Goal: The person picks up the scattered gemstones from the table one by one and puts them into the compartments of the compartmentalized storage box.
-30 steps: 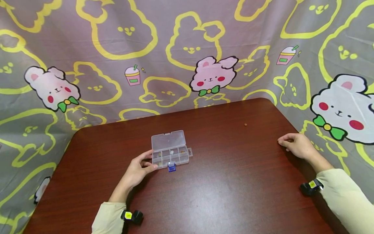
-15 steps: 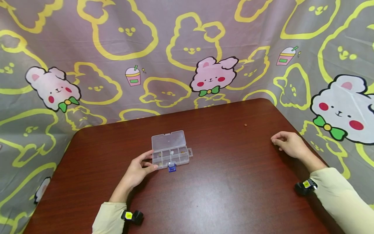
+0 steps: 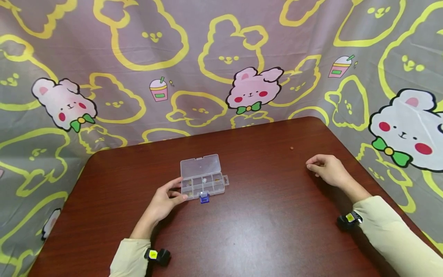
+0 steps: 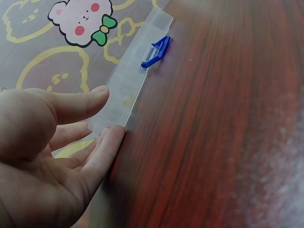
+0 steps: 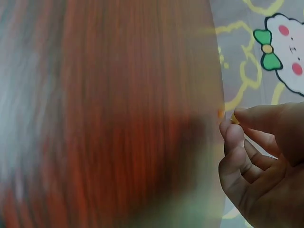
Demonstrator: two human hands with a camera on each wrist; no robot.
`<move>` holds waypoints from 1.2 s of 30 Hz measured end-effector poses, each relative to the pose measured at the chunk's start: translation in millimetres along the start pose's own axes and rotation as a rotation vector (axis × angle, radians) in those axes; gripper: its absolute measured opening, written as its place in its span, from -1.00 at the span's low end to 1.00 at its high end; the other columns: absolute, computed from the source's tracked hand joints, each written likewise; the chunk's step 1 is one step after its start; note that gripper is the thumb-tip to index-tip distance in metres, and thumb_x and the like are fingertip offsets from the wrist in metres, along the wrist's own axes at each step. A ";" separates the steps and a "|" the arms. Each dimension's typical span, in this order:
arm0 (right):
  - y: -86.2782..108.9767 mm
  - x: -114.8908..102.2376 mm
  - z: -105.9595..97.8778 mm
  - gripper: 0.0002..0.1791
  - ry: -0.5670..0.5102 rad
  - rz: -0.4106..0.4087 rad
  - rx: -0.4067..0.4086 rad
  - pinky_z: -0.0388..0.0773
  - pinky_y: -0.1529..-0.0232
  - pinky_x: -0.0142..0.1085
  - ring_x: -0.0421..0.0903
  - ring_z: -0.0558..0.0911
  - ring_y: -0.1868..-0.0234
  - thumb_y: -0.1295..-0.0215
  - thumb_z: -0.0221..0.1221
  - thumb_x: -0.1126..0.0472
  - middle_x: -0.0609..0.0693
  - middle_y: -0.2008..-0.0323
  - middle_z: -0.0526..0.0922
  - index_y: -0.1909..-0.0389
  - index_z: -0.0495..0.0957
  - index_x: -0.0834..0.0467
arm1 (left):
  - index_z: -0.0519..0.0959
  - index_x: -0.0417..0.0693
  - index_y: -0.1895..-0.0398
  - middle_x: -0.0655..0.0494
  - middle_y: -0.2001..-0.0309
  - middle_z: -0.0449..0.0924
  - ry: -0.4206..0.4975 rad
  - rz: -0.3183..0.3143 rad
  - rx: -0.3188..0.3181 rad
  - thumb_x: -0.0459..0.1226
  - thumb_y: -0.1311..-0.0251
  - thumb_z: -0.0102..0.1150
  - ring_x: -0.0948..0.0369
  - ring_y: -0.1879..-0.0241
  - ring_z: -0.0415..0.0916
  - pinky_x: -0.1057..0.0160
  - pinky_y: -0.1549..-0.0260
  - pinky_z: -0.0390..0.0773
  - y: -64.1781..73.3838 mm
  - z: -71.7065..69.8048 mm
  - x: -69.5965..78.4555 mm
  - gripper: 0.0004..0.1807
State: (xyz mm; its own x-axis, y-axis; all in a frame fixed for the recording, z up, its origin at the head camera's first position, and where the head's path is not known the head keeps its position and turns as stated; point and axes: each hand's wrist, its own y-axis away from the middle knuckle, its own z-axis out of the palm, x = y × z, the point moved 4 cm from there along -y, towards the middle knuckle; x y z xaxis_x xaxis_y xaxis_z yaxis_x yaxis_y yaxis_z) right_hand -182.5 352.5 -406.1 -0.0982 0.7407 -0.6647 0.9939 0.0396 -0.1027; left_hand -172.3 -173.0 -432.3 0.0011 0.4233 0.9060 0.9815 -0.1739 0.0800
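Note:
A clear plastic compartment box lies on the table with its lid open towards the back. Several of its compartments hold small bits, one whitish and others yellowish. A blue clasp sits at the box's front edge. My left hand holds the left end of the box, thumb at the front corner and fingers at the side. Over the right part of the table is my right hand, thumb and forefinger together. In the right wrist view a small yellow piece shows between those fingertips, mostly hidden.
One small brown bead-like piece lies on the table towards the back right. Behind and at both sides hangs a curtain with bear and rabbit prints, close to the table's edges.
From the right side of the table, my right hand has moved left, its fingertips still together. The left hand and the box stay where they were.

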 end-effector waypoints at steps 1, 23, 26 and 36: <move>-0.9 -2.5 1.6 -0.87 -0.002 -0.007 0.001 0.44 0.54 -0.32 -0.17 0.56 0.55 -0.36 0.27 0.30 0.03 0.53 0.66 0.19 0.66 0.31 | 0.39 -0.18 -0.41 -0.27 -0.17 0.48 0.002 0.001 0.001 -0.46 -0.17 0.37 0.07 0.15 0.58 0.33 0.27 0.53 0.0 -0.1 0.0 -0.30; -13.7 -59.3 57.3 -0.91 -0.228 -0.074 -0.095 0.54 0.57 -0.28 -0.02 0.59 0.54 -0.28 0.30 0.39 0.12 0.51 0.65 0.22 0.67 0.31 | 0.39 -0.17 -0.41 -0.26 -0.17 0.49 0.000 -0.010 0.004 -0.47 -0.16 0.38 0.06 0.15 0.57 0.33 0.26 0.53 -1.2 0.0 0.0 -0.29; -15.2 -67.9 66.4 -0.91 -0.258 -0.083 -0.116 0.55 0.59 -0.24 0.02 0.59 0.55 -0.27 0.29 0.41 0.13 0.51 0.64 0.22 0.66 0.30 | 0.38 -0.18 -0.42 -0.26 -0.17 0.49 0.006 -0.008 0.001 -0.47 -0.16 0.37 0.05 0.15 0.57 0.33 0.26 0.53 -1.1 0.3 0.0 -0.29; -22.5 -100.7 95.5 -0.91 -0.319 -0.133 -0.188 0.56 0.61 -0.14 0.09 0.58 0.62 -0.28 0.30 0.39 0.17 0.49 0.64 0.22 0.66 0.31 | 0.38 -0.19 -0.41 -0.27 -0.16 0.49 0.005 -0.005 0.003 -0.48 -0.16 0.37 0.04 0.14 0.58 0.32 0.26 0.54 -0.4 0.1 1.0 -0.29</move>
State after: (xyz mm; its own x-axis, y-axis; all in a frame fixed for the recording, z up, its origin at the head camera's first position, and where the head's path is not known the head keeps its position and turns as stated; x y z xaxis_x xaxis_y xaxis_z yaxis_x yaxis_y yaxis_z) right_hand -199.7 213.0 -407.5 -0.2076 0.4766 -0.8543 0.9605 0.2649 -0.0856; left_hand -172.7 -172.4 -431.4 -0.0050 0.4195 0.9077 0.9821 -0.1689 0.0835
